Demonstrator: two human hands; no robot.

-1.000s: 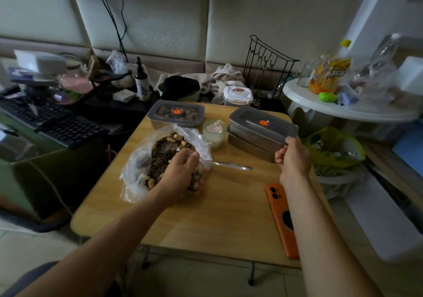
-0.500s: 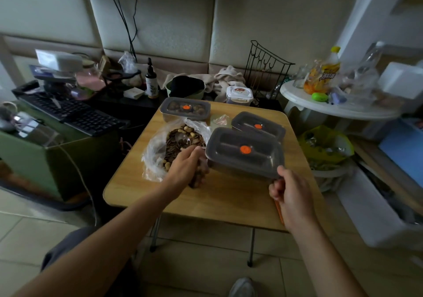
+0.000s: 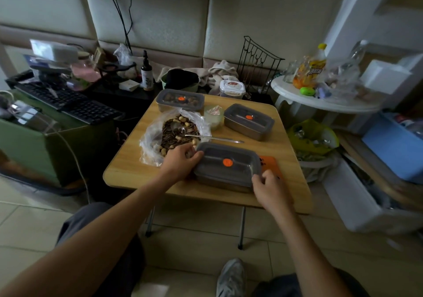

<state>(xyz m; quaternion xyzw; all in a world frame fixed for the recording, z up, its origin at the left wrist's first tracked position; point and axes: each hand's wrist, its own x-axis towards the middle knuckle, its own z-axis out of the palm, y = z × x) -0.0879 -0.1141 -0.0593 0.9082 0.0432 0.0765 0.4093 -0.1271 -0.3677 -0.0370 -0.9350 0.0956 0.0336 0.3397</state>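
From the head camera, the lidded container (image 3: pixel 226 166), a metal box with a grey lid and an orange dot, sits on the wooden table (image 3: pixel 128 173) close to its front edge, just in front of the spoon (image 3: pixel 219 138). The left hand (image 3: pixel 180 159) grips the container's left end, fingers curled over the far left corner of the lid. The right hand (image 3: pixel 266 185) holds the near right corner, its fingers bent and pinching the lid's rim. An orange phone (image 3: pixel 273 167) lies just beside the container's right end, partly hidden behind it and the right hand. The open plastic bag of seeds and nuts (image 3: pixel 176 132) lies touching the left hand. Further back stand a second lidded container (image 3: pixel 249 121), a third (image 3: pixel 180 99) and a small cup (image 3: pixel 214 115) between them.
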